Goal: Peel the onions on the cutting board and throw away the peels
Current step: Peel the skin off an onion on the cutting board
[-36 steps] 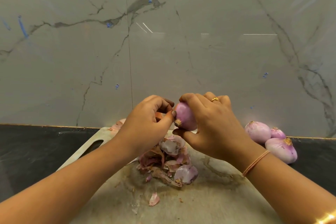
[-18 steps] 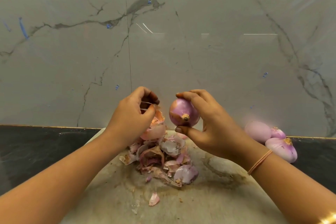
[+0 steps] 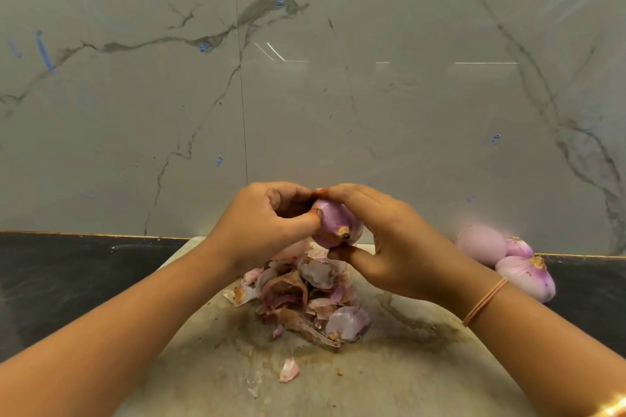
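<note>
A purple onion is held up above the cutting board, its root end facing me. My right hand grips it between fingers on top and thumb below. My left hand has come in against the onion's left side, its thumb pressed on the skin and its fingers curled over the top edge. A pile of pink and brown peels lies on the board under the hands. One loose peel lies nearer to me.
Three peeled onions rest on the dark counter to the right of the board, against the marble wall. The board's surface is stained and damp.
Half a second ago my left hand was apart from the onion with a strip of peel in it; now that peel is on the pile and the hand is back on the onion.
</note>
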{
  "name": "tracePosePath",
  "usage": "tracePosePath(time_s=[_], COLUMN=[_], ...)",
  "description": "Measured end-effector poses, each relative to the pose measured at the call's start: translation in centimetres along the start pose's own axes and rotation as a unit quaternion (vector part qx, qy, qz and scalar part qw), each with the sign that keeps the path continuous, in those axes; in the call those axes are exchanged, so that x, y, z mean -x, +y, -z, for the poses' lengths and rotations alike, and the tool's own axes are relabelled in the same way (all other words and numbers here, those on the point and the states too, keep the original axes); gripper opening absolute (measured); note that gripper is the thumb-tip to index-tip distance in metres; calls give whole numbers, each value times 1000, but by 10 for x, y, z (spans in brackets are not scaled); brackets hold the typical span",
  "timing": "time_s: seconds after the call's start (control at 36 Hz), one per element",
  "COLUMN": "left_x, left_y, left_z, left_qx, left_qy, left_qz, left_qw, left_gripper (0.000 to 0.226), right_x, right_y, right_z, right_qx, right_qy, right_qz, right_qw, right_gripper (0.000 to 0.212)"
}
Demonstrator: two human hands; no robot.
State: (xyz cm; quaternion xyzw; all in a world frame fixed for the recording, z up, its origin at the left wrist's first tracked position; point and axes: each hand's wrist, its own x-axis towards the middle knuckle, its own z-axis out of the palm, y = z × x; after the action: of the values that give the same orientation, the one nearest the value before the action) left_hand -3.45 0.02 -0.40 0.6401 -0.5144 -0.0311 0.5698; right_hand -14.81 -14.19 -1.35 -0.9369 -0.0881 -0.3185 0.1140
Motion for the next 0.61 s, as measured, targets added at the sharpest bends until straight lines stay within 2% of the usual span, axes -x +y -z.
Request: tracePosePath(time_s=[0.22,0.42,0.56,0.61], left_x=[-3,-7,-4,-4], left_y=[-3,-12,-13,-12], left_z=[-1,6,1,1], left_qx=[-32,-65,-20,-15], left_qy=[8,58,59,50], left_qz=[-2,7,15,16], left_qw=[999,996,998,999], left_gripper=[31,39,7,16], right_x=[0,0,1,2], right_y=[0,-3,2,4], right_z=[-1,0,0,1], right_qx=[19,10,48,58], right_qy=[-15,2,6,8], right_qz=[4,2,-15,-27], right_qw=[1000,1000,999,998], right_gripper=[60,61,63,65])
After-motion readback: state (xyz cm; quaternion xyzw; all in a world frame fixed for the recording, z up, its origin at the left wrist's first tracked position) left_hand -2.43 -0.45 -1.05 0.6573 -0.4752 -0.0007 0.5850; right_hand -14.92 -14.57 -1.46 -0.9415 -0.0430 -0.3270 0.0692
